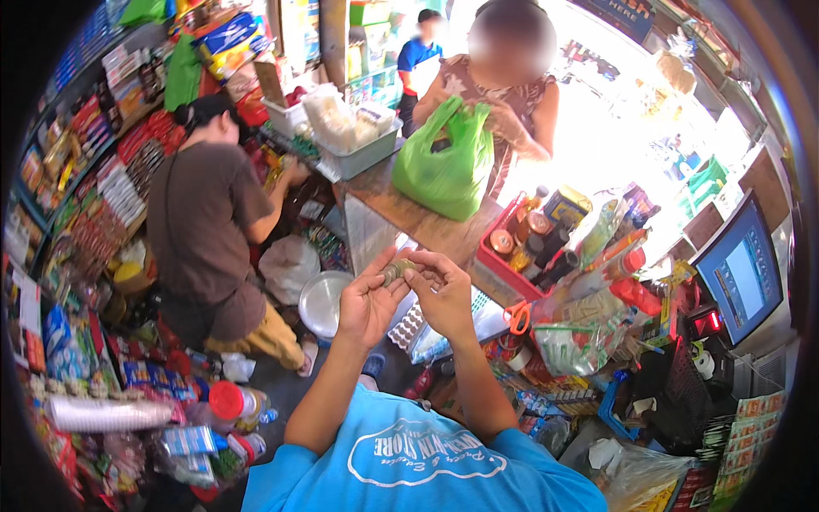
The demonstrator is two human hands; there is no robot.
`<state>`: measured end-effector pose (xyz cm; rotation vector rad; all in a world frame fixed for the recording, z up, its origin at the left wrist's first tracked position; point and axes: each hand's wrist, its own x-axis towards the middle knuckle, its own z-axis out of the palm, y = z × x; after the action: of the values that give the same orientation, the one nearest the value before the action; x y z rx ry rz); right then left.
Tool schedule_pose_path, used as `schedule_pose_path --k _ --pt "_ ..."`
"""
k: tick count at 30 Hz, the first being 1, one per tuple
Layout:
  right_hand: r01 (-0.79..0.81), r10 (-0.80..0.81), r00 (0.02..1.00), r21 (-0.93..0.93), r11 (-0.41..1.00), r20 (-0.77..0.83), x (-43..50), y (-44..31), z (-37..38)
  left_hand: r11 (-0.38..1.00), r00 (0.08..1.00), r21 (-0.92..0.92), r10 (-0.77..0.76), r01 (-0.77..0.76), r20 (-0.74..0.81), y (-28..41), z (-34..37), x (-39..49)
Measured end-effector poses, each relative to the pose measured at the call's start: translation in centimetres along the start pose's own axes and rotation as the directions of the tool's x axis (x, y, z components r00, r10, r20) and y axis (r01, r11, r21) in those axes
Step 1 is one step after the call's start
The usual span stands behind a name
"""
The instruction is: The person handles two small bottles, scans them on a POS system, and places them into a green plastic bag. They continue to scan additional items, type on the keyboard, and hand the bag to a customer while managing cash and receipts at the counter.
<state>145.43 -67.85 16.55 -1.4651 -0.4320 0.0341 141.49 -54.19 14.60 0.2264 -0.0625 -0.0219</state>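
Note:
Several coins [397, 271] lie fanned out between my two hands, in front of my chest. My left hand [370, 301] is palm up on the picture's left side, with the coins across its fingers. From the right, my right hand [443, 291] meets them, its thumb and fingers at the coins' edge. Beyond my hands, a green plastic bag [445, 169] stands on the wooden counter [422, 221], and a person across the counter holds its handles.
A red basket of jars and bottles [505, 272] sits right of the bag. Orange-handled scissors [517, 317] stand nearer me. A monitor [742, 269] is at far right. Another person [211, 224] bends by the left shelves, near a round metal lid or basin [325, 306].

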Motion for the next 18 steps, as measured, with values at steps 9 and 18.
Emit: schedule_pose_path --k 9,18 --pt "0.184 -0.233 0.958 -0.266 0.946 -0.165 8.7 2.0 -0.6 0.948 0.987 0.285 -0.157 0.140 0.039 3.1 -0.1 11.5" --pt "0.189 -0.272 0.954 -0.450 0.873 -0.126 11.6 1.5 -3.2 0.783 0.992 0.609 -0.119 0.122 -0.046 2.2 -0.9 15.9"
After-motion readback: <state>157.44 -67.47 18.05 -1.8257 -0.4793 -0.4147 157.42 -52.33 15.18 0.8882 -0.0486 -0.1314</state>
